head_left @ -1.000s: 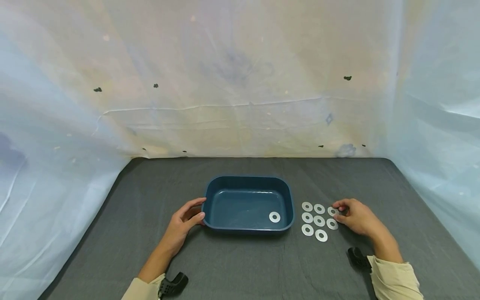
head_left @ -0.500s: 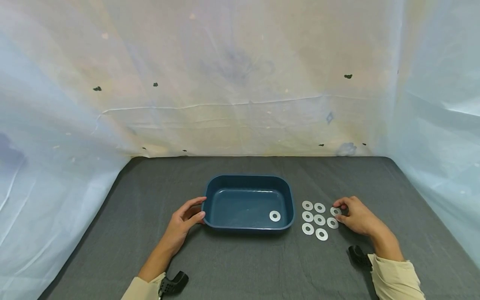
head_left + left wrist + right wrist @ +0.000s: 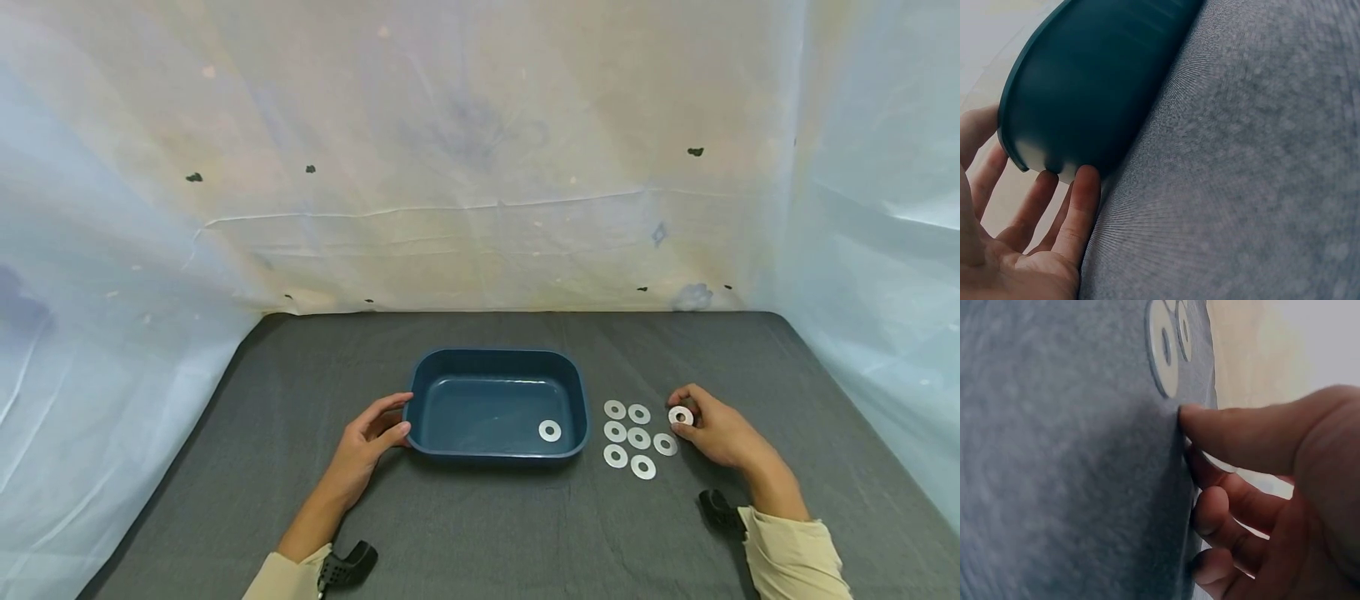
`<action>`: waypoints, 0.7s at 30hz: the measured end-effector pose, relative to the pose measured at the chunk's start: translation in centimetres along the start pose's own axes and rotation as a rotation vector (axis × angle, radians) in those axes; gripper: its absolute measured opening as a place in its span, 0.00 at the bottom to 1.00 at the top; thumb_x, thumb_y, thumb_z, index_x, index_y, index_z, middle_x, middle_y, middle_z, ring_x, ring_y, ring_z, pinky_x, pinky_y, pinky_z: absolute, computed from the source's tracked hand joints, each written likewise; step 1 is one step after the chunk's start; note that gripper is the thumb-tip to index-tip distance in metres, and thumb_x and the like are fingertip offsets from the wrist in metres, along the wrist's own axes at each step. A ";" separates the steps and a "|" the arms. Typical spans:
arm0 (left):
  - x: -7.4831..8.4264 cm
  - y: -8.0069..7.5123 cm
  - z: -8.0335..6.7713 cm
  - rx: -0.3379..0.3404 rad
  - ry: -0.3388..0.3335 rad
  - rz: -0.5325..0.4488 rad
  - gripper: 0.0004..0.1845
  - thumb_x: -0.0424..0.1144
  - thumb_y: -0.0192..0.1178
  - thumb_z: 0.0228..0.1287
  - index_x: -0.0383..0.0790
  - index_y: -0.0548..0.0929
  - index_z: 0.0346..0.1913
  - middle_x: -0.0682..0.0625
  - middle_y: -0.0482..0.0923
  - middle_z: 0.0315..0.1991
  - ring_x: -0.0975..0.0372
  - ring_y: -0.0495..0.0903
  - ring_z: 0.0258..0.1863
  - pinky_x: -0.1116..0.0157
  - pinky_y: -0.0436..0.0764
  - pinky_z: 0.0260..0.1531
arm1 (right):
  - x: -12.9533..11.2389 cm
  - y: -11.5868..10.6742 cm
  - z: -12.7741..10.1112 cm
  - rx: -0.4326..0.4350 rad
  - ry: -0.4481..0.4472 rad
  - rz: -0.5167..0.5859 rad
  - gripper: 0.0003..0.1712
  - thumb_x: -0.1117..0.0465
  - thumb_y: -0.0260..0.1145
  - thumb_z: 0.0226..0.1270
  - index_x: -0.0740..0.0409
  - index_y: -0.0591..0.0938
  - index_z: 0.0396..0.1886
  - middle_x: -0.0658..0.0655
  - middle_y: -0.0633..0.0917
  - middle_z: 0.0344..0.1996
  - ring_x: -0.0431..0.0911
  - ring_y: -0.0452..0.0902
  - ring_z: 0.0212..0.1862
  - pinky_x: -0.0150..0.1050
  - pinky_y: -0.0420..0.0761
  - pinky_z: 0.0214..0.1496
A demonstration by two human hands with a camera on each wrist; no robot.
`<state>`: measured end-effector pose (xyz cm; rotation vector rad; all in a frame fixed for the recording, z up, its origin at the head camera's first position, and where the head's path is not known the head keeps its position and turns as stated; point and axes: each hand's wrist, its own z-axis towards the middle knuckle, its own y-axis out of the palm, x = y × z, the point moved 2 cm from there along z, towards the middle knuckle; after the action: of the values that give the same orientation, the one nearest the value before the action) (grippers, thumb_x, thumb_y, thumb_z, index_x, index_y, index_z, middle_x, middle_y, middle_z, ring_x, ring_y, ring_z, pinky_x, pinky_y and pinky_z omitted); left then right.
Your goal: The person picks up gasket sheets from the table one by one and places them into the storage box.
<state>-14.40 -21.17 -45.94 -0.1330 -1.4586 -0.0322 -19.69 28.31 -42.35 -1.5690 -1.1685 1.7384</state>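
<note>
A dark blue rectangular tray (image 3: 480, 417) lies at mid-table in the head view, with one flat pale washer (image 3: 543, 431) on its floor at right. My left hand (image 3: 363, 442) is at the tray's left end. In the left wrist view its spread fingertips (image 3: 1087, 181) touch the curved outer wall (image 3: 1079, 94). My right hand (image 3: 712, 429) pinches another washer (image 3: 673, 414) between thumb and fingers, right of the others. In the right wrist view the thumb hides most of that held washer (image 3: 1219, 464). Several washers (image 3: 632, 443) lie flat in rough rows between tray and right hand.
Grey cloth (image 3: 480, 533) covers the table. A pale curtain (image 3: 480, 167) hangs behind it, and bluish sheets (image 3: 885, 250) close off the sides. Black wrist mounts (image 3: 348, 567) stick out from both cuffs.
My right hand has drawn one washer rightward out of the top row and tilted it up off the cloth. The left hand and the tray stay where they were.
</note>
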 end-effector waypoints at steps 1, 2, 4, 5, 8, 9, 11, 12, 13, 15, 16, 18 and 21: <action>0.0 0.0 0.0 -0.002 0.004 -0.001 0.25 0.35 0.59 0.71 0.35 0.71 0.68 0.52 0.73 0.58 0.66 0.80 0.46 0.65 0.84 0.42 | 0.0 -0.1 -0.1 -0.003 -0.006 -0.005 0.17 0.64 0.68 0.63 0.62 0.76 0.49 0.53 0.79 0.31 0.40 0.68 0.31 0.38 0.67 0.34; -0.1 0.0 0.0 -0.004 0.007 -0.001 0.25 0.35 0.59 0.71 0.34 0.71 0.68 0.52 0.73 0.58 0.66 0.80 0.46 0.65 0.84 0.42 | 0.1 -0.2 -0.1 -0.006 -0.017 -0.004 0.17 0.64 0.69 0.62 0.62 0.77 0.50 0.53 0.79 0.31 0.39 0.68 0.31 0.37 0.67 0.34; -0.1 -0.1 0.0 -0.012 0.018 -0.001 0.24 0.34 0.58 0.72 0.33 0.70 0.68 0.52 0.73 0.58 0.66 0.80 0.46 0.65 0.84 0.42 | 0.1 -0.3 -0.2 -0.016 -0.036 0.001 0.19 0.64 0.71 0.60 0.64 0.79 0.51 0.52 0.79 0.30 0.36 0.67 0.30 0.35 0.66 0.33; -0.2 -0.1 0.0 -0.014 0.020 -0.002 0.24 0.34 0.58 0.72 0.33 0.70 0.68 0.53 0.73 0.58 0.67 0.80 0.46 0.65 0.84 0.42 | 0.1 -0.4 -0.3 -0.021 -0.043 0.004 0.20 0.65 0.72 0.60 0.64 0.79 0.51 0.51 0.79 0.30 0.35 0.66 0.29 0.34 0.66 0.32; -0.2 -0.2 0.0 -0.022 0.029 -0.002 0.24 0.34 0.58 0.72 0.33 0.70 0.68 0.54 0.73 0.58 0.66 0.79 0.46 0.65 0.84 0.42 | 0.2 -0.6 -0.5 -0.030 -0.061 0.019 0.22 0.68 0.71 0.58 0.65 0.79 0.53 0.51 0.78 0.29 0.34 0.67 0.29 0.32 0.67 0.31; -0.2 -0.2 0.0 -0.023 0.032 -0.003 0.24 0.34 0.58 0.72 0.33 0.70 0.68 0.53 0.73 0.58 0.66 0.79 0.46 0.65 0.84 0.42 | 0.2 -0.6 -0.5 -0.031 -0.061 0.017 0.22 0.69 0.71 0.58 0.64 0.79 0.54 0.51 0.79 0.29 0.34 0.68 0.29 0.32 0.68 0.31; -0.2 -0.2 0.0 -0.025 0.033 -0.005 0.24 0.34 0.58 0.72 0.33 0.70 0.68 0.53 0.73 0.58 0.66 0.79 0.46 0.65 0.84 0.42 | 0.2 -0.7 -0.6 -0.027 -0.057 0.005 0.21 0.70 0.70 0.59 0.63 0.80 0.54 0.52 0.80 0.30 0.35 0.70 0.31 0.33 0.69 0.31; -0.2 -0.2 0.0 -0.025 0.031 -0.005 0.24 0.34 0.58 0.72 0.33 0.70 0.68 0.53 0.73 0.58 0.66 0.79 0.46 0.65 0.84 0.42 | 0.2 -0.7 -0.5 -0.026 -0.056 0.002 0.21 0.70 0.69 0.59 0.63 0.80 0.54 0.52 0.81 0.31 0.36 0.71 0.32 0.33 0.70 0.32; -0.2 -0.2 0.0 -0.025 0.030 -0.004 0.24 0.34 0.58 0.72 0.33 0.70 0.68 0.52 0.73 0.58 0.66 0.80 0.46 0.65 0.84 0.42 | 0.2 -0.7 -0.5 -0.025 -0.051 0.000 0.21 0.70 0.69 0.59 0.63 0.80 0.53 0.52 0.82 0.32 0.37 0.73 0.33 0.33 0.71 0.32; -0.2 -0.2 0.0 -0.023 0.026 -0.001 0.25 0.34 0.58 0.72 0.33 0.70 0.69 0.51 0.73 0.58 0.66 0.80 0.46 0.65 0.84 0.42 | 0.3 -0.7 -0.5 -0.021 -0.049 -0.009 0.20 0.69 0.70 0.59 0.64 0.81 0.53 0.52 0.83 0.33 0.37 0.74 0.33 0.33 0.72 0.33; -0.2 -0.2 0.0 -0.022 0.024 0.000 0.25 0.34 0.58 0.72 0.33 0.70 0.69 0.50 0.73 0.59 0.66 0.80 0.46 0.65 0.84 0.42 | 0.3 -0.7 -0.5 -0.021 -0.046 -0.009 0.20 0.69 0.70 0.59 0.64 0.81 0.52 0.53 0.83 0.33 0.37 0.74 0.33 0.33 0.72 0.33; -0.1 -0.2 -0.1 -0.020 0.021 0.002 0.25 0.34 0.58 0.72 0.33 0.70 0.69 0.49 0.72 0.59 0.66 0.80 0.46 0.65 0.84 0.42 | 0.4 -0.8 -0.5 -0.025 -0.040 -0.005 0.20 0.68 0.70 0.59 0.65 0.81 0.52 0.53 0.83 0.34 0.37 0.73 0.32 0.33 0.72 0.33; -0.1 -0.1 -0.1 -0.018 0.020 0.001 0.25 0.34 0.58 0.72 0.33 0.70 0.68 0.48 0.72 0.59 0.65 0.79 0.46 0.65 0.84 0.42 | 0.5 -0.8 -0.5 -0.026 -0.024 -0.012 0.20 0.66 0.72 0.59 0.64 0.81 0.52 0.54 0.83 0.34 0.37 0.72 0.31 0.34 0.70 0.32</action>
<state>-14.35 -21.28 -45.99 -0.1477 -1.4386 -0.0456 -19.45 29.24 -41.88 -1.5570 -1.2141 1.7460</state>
